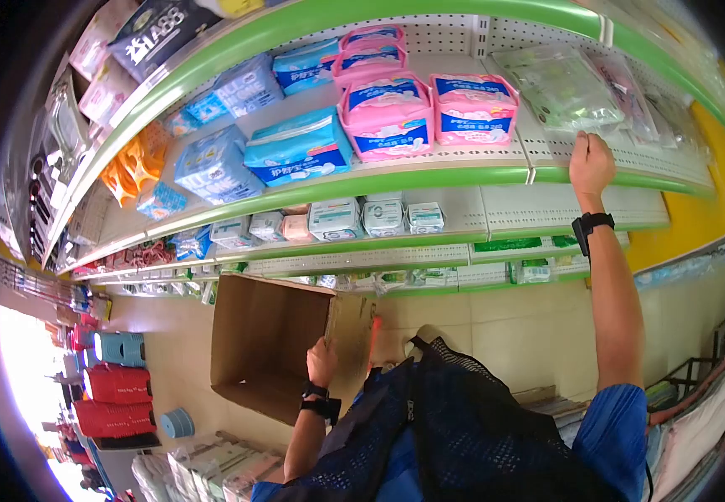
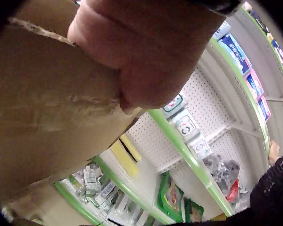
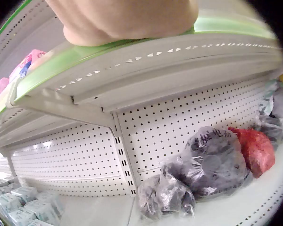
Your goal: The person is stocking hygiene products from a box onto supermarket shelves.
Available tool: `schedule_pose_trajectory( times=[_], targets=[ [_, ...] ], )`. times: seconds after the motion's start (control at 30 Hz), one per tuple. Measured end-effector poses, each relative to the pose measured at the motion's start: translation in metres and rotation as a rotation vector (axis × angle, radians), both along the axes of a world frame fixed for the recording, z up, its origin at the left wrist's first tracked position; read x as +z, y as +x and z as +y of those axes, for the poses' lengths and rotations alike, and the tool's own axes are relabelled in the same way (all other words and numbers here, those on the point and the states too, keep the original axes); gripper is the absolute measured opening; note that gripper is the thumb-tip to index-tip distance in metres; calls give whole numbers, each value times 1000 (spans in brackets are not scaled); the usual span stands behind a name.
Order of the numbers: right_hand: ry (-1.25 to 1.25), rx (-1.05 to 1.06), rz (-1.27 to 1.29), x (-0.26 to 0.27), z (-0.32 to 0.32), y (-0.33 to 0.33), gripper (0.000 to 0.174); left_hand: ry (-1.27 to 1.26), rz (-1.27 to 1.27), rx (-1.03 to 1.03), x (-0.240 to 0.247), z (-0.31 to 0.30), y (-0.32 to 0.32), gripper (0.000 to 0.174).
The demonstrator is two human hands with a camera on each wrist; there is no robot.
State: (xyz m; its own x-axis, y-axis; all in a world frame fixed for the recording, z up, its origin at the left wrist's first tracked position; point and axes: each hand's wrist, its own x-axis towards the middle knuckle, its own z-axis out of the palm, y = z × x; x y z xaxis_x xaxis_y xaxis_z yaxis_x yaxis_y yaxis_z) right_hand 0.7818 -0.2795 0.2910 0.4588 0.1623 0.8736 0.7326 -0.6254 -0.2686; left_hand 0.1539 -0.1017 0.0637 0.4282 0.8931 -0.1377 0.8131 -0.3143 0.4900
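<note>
My left hand (image 1: 321,362) grips the upper edge of an open cardboard box (image 1: 272,335), which is tilted with its hollow inside showing. In the left wrist view the left hand (image 2: 132,52) is curled over the brown cardboard (image 2: 52,108). My right hand (image 1: 592,166) reaches to the shelf's green front edge, its curled fingers at the near edge of a clear plastic package (image 1: 559,88) with pale green contents. The right wrist view shows only the underside of the right hand (image 3: 127,21) above the green edge; its fingertips are hidden there.
Pink sanitary pad packs (image 1: 389,117) and blue packs (image 1: 298,146) line the same shelf. White-and-teal packs (image 1: 335,219) stand on the shelf below. Grey plastic-wrapped bundles (image 3: 212,160) and a red bag (image 3: 255,149) lie under the right hand. Red baskets (image 1: 116,385) stand on the floor at left.
</note>
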Motion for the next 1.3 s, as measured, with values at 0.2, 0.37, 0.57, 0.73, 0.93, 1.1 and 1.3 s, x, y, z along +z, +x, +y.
schedule_pose_trajectory(
  times=[0.2,0.37,0.57,0.73,0.93,1.1,1.3],
  targets=[
    [29,13,-16,2,1,-2,28,450,-194,-170,43,-7,29,42],
    [16,1,12,3,0,-2,27,465,-286,-312,87,19,106,57],
    [72,32,-49,3,0,-3,28,382,-243,-588,88,39,222,68],
    [53,41,-62,5,-1,-2,27,473,-91,-860,70,53,304,80],
    [64,56,-53,4,-2,-2,28,581,-30,-909,46,70,362,78],
    [71,60,-85,5,-1,-3,27,499,-123,-878,62,59,363,77],
    [62,73,-111,2,-2,2,27,352,-373,-611,110,36,273,74]
  ],
)
